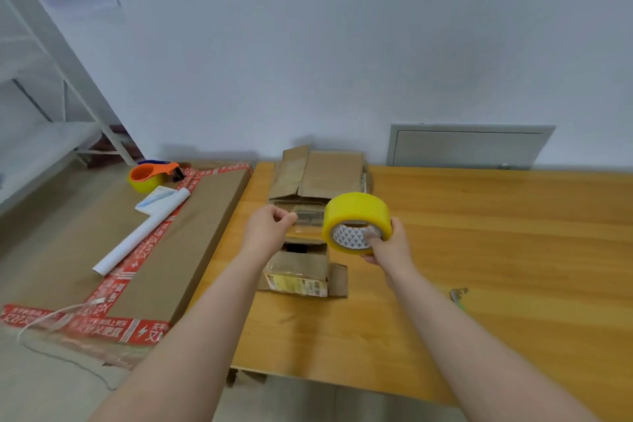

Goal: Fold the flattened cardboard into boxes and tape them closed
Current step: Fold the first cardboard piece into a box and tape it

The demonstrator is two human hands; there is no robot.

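My right hand (388, 245) grips a yellow tape roll (356, 221) held in the air above the wooden table (479, 250), with fingers inside its core. My left hand (270, 226) pinches the pulled-out clear tape end (310, 217), which stretches between the two hands. Below them a small folded cardboard box (298, 271) stands on the table with old labels on its front and a flap out to its right. Behind it lies a stack of flattened cardboard (322, 175) against the wall.
A large flat carton with red printed tape (144, 250) lies left of the table. On it are a white paper roll (144, 233), an orange tape dispenser with a yellow roll (152, 176) and a white cable (51, 315). A small greenish object (459, 295) lies at right.
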